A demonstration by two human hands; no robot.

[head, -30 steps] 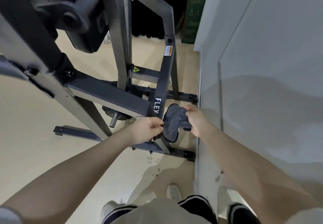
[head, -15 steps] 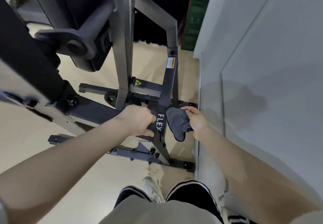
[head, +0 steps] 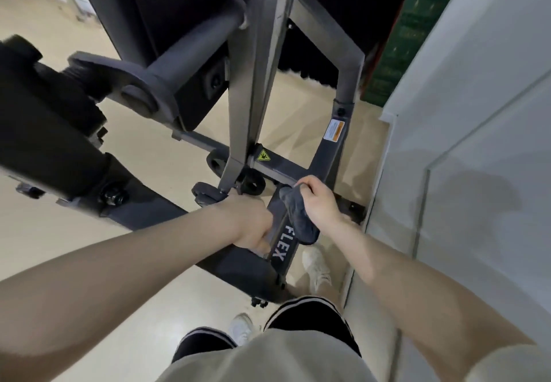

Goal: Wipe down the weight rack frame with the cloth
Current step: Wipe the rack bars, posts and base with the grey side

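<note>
The dark grey weight rack frame (head: 331, 149) fills the middle of the view, with an upright marked FLEX running down toward me. My left hand (head: 249, 222) grips that upright just left of the lettering. My right hand (head: 317, 201) holds a crumpled dark grey cloth (head: 296, 217) against the same upright, just above the lettering and below a cross bar with a yellow warning sticker (head: 264, 155).
A white wall (head: 477, 143) stands close on the right. A weight peg with a round collar (head: 143, 92) and a dark padded part (head: 44, 131) jut out at left. Cream floor (head: 149, 301) lies below, my shoes (head: 316, 265) beside the frame's foot.
My left hand let go of the cloth and took hold of the FLEX upright. My right hand carried the cloth up the upright toward the cross bar. The view moved closer to the frame.
</note>
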